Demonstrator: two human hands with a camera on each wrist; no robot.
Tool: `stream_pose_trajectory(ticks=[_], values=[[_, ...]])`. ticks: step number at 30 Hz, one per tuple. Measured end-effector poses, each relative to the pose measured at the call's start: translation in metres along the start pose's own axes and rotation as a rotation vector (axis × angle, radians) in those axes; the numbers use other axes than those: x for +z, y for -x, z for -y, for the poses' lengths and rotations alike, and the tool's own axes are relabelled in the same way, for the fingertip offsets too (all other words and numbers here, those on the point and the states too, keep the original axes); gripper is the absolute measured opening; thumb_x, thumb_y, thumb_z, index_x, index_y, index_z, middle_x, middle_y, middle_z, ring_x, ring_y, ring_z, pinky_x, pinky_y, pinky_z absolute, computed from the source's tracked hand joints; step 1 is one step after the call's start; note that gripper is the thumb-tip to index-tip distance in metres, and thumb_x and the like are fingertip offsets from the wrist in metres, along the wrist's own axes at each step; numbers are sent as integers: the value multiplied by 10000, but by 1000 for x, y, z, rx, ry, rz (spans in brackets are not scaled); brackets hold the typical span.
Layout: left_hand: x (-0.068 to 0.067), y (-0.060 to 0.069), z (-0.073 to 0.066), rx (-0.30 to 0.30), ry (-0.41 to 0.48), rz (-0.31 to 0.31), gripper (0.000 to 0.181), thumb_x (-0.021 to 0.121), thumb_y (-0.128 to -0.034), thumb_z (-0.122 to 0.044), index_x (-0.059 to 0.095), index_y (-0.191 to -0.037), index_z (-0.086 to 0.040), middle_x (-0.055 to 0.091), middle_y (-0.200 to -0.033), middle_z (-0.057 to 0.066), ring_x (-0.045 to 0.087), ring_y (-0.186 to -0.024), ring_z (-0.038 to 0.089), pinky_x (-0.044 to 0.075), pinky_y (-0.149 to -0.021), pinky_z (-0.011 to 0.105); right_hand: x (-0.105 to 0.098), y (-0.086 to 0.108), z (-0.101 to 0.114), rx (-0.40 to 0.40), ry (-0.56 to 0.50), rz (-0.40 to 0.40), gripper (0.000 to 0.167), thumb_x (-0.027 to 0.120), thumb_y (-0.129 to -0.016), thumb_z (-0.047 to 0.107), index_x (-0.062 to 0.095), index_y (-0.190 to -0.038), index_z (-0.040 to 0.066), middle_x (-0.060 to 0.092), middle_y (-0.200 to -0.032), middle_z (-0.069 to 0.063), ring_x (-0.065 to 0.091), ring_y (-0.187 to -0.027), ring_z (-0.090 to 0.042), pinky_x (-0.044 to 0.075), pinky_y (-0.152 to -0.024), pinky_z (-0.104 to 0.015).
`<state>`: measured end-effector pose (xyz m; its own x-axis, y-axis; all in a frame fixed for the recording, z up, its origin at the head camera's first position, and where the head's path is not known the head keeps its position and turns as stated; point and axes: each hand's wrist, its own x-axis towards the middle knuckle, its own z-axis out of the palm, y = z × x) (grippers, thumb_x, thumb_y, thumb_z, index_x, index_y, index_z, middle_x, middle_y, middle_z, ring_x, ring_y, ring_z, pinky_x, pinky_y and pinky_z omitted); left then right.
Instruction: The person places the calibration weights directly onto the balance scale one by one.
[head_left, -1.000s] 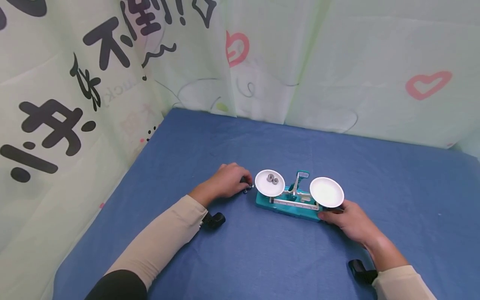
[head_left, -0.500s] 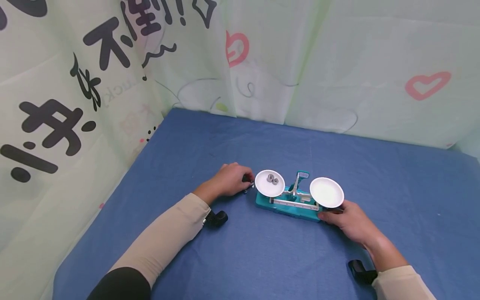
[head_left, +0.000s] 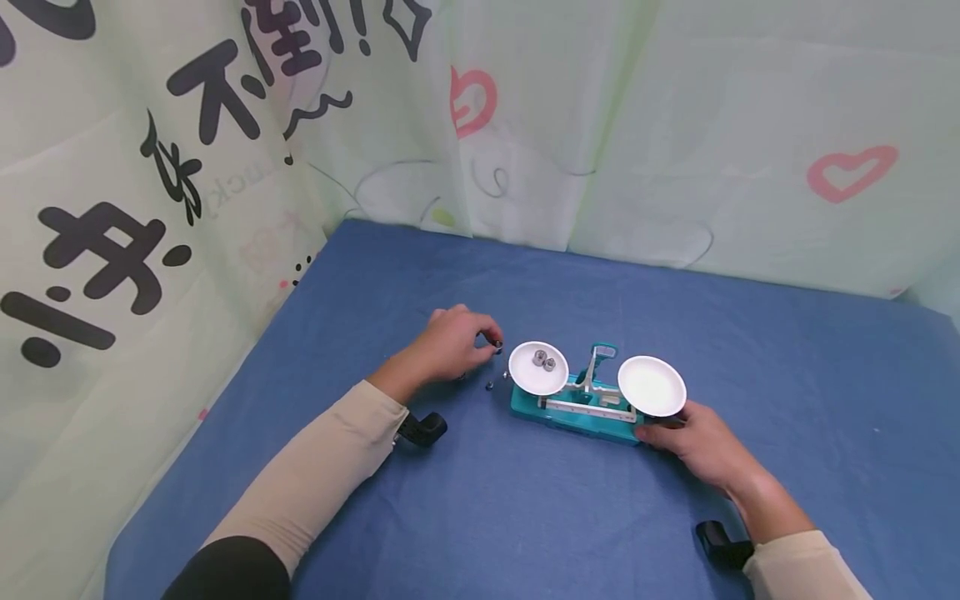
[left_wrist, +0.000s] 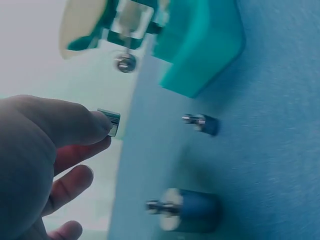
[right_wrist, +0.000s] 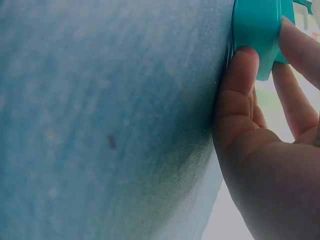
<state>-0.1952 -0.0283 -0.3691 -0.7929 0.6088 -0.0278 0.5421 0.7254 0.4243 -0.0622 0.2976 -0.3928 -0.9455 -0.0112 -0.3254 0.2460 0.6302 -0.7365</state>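
Note:
A teal balance scale (head_left: 577, 420) with two white pans stands on the blue cloth. Two metal weights (head_left: 544, 360) sit in its left pan (head_left: 527, 383); the right pan (head_left: 652, 385) holds nothing. Left of the scale, my left hand (head_left: 448, 343) pinches a small metal weight (left_wrist: 114, 123) between thumb and finger, raised above the cloth. Below that hand in the left wrist view, a small knobbed weight (left_wrist: 209, 125) and a larger knobbed weight (left_wrist: 197, 212) stand on the cloth. My right hand (head_left: 708, 442) grips the right end of the teal base (right_wrist: 257, 30).
The blue cloth (head_left: 525, 517) covers the table. A pale curtain (head_left: 675, 125) with dark lettering and pink hearts hangs behind and on the left. Black wrist mounts (head_left: 423, 429) sit at both wrists.
My left hand has lifted a small weight off the cloth and moved slightly away, uncovering other weights beside the scale. My right hand stays at the base.

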Motion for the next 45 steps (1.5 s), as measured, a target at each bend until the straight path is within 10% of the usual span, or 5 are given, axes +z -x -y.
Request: stream_pose_trajectory(ticks=[13, 45], values=[[-31, 11, -28, 114, 10, -35, 172, 690, -956, -191, 747, -1118, -184, 711, -1090, -75, 529, -1067, 183, 360, -965, 475, 0, 0, -1, -19, 5, -12, 712, 760, -904, 206, 410, -1410, -154, 488, -1372, -350, 514, -1171, -420, 450, -944, -514], [-20, 15, -54, 143, -136, 1, 178, 662, -971, -206, 734, -1131, -231, 699, -1119, -99, 509, -1065, 174, 339, -975, 466, 2, 2, -2, -32, -8, -14, 678, 761, -902, 196, 445, -1390, -152, 513, -1359, -334, 527, -1163, -399, 461, -931, -492]])
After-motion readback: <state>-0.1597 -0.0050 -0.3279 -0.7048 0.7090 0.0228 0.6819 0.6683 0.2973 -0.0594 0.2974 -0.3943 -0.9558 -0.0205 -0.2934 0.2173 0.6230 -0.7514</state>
